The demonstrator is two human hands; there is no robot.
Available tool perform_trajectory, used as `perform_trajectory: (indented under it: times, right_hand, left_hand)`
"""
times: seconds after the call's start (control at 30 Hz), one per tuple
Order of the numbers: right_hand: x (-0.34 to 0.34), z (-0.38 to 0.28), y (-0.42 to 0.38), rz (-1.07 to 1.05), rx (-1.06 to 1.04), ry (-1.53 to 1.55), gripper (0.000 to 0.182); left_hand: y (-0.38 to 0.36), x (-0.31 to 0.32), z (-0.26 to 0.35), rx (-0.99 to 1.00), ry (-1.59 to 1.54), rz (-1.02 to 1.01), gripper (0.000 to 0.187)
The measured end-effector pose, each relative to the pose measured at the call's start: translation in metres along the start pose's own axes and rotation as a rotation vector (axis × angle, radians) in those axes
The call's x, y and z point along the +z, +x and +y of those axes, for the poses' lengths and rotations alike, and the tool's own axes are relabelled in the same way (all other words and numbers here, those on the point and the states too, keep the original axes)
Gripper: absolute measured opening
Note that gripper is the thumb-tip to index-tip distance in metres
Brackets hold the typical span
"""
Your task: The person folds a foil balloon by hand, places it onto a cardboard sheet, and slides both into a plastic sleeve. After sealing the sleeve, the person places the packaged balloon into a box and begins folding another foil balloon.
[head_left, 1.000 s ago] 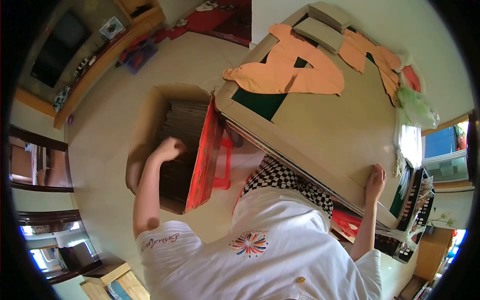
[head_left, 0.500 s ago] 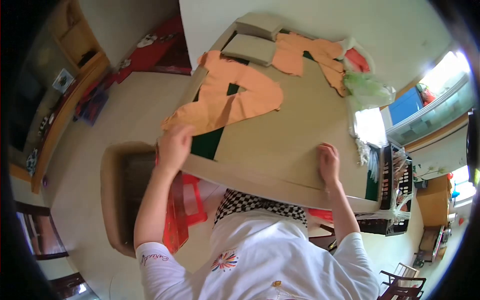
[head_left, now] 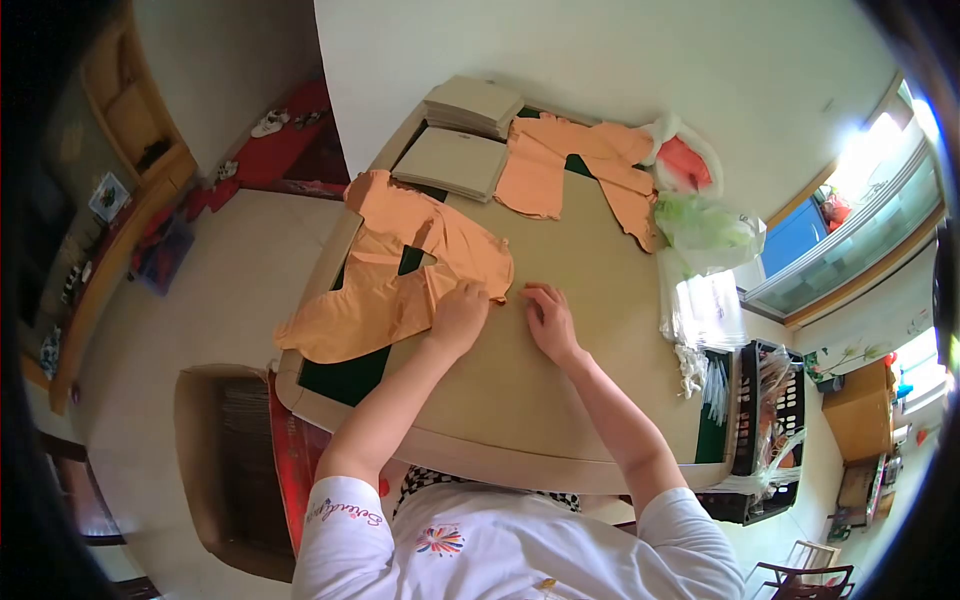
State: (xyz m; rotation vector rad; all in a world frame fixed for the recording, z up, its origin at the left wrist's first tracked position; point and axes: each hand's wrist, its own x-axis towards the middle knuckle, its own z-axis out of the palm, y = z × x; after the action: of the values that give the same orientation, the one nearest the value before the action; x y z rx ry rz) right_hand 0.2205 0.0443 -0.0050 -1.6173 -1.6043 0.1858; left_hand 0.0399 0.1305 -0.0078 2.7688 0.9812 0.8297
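My left hand lies on the near right edge of a large orange paper sheet spread over the left side of the table. Its fingers are pressed on the paper. My right hand rests flat on the brown table surface just to the right of that sheet's corner, fingers apart, with nothing in it. A second orange sheet lies farther back.
Two stacks of brown card sit at the table's far left. Plastic bags and white strips lie along the right side, by a black crate. An open cardboard box stands on the floor to the left.
My left hand came up out of the floor box and went onto the orange sheet. My right hand slid from the table's near edge toward the middle. The view swung up over the table.
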Motion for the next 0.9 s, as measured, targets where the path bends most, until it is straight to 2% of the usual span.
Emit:
perform_trajectory:
  times: [0.07, 0.17, 0.2, 0.3, 0.4, 0.43, 0.47, 0.5, 0.6, 0.67, 0.7, 0.8, 0.83, 0.87, 0.9]
  right_hand:
    - [0.005, 0.004, 0.000, 0.016, 0.032, 0.050, 0.030]
    - [-0.001, -0.012, 0.010, 0.056, -0.111, -0.034, 0.031]
    - [0.001, -0.014, 0.013, 0.061, -0.148, -0.035, 0.030]
    - [0.013, -0.017, 0.021, 0.029, -0.241, -0.101, 0.028]
    - [0.026, -0.008, 0.022, -0.068, -0.254, -0.217, 0.027]
    - [0.029, -0.007, 0.021, -0.081, -0.232, -0.209, 0.028]
    - [0.032, -0.006, 0.020, -0.093, -0.210, -0.201, 0.028]
    - [0.033, -0.005, 0.019, -0.089, -0.217, -0.197, 0.028]
    - [0.034, -0.003, 0.020, -0.072, -0.238, -0.192, 0.028]
    - [0.034, -0.003, 0.020, -0.069, -0.242, -0.194, 0.028]
    - [0.034, -0.003, 0.020, -0.068, -0.242, -0.192, 0.028]
    - [0.032, -0.005, 0.020, -0.069, -0.241, -0.200, 0.027]
    - [0.032, -0.005, 0.021, -0.072, -0.243, -0.211, 0.027]
    - [0.033, -0.004, 0.021, -0.077, -0.244, -0.223, 0.027]
    - [0.032, -0.005, 0.021, -0.078, -0.243, -0.221, 0.027]
  left_hand:
    - [0.008, -0.009, -0.004, -0.117, -0.124, 0.036, 0.014]
    - [0.020, -0.020, -0.013, -0.409, -0.396, -0.126, 0.018]
    - [0.025, -0.040, -0.004, -0.531, -0.679, -0.142, 0.021]
    - [0.024, -0.037, -0.014, -0.496, -0.526, -0.086, 0.019]
    - [0.020, -0.011, -0.055, -0.641, -0.744, 0.324, 0.019]
    - [0.030, -0.065, -0.044, -1.017, -1.043, 0.271, 0.020]
    - [0.015, -0.051, -0.094, -0.783, -0.934, 0.441, 0.025]
    - [0.016, -0.071, -0.126, -1.006, -0.976, 0.418, 0.033]
    - [-0.025, -0.099, -0.289, -0.863, -1.107, 0.627, 0.040]
    - [-0.027, -0.170, -0.285, -0.896, -1.310, 0.767, 0.023]
    - [-0.034, -0.190, -0.314, -0.901, -1.339, 0.816, 0.022]
    - [-0.070, -0.249, -0.412, -0.890, -1.193, 0.890, 0.020]
    - [-0.086, -0.271, -0.452, -0.967, -0.958, 0.822, 0.024]
    - [-0.067, -0.290, -0.406, -1.174, -0.743, 0.936, 0.027]
    - [-0.068, -0.301, -0.402, -1.267, -0.590, 0.978, 0.027]
